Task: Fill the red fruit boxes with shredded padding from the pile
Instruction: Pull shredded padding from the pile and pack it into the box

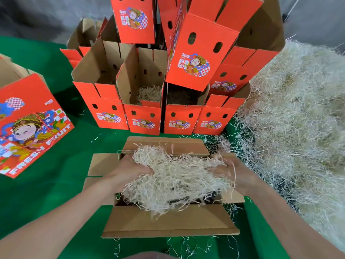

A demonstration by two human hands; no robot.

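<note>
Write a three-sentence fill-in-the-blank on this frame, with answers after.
Left hand and right hand hold a wad of padding above an open ____. The big pile lies on the person's ____ side. The cloth underneath is ____.
Missing: box; right; green.

A green cloth (56, 193) spreads beneath the left hand (128, 172) and right hand (236, 174) and well out leftward, with a dull grey surface (37, 15) far beyond them past its edge.
</note>
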